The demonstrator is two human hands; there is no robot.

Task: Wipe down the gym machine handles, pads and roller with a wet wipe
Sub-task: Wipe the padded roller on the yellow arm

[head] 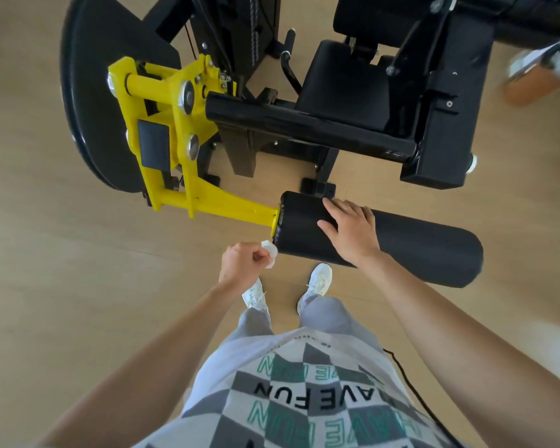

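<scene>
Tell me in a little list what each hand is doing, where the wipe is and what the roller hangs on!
left hand: pinches the wet wipe
right hand: lies open on the roller
wet wipe: white, bunched, at the roller's left end
roller: black, padded, fixed to the yellow arm
floor: pale wood

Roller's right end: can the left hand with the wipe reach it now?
Probably not directly: the right hand rests on the roller between them, blocking a sweep by the left hand and wipe.

The room is floored in pale wood-look planks (46,221), evenly lit. A blurred orange-and-white shape (537,76), possibly a shoe, is seen at upper right.
</scene>
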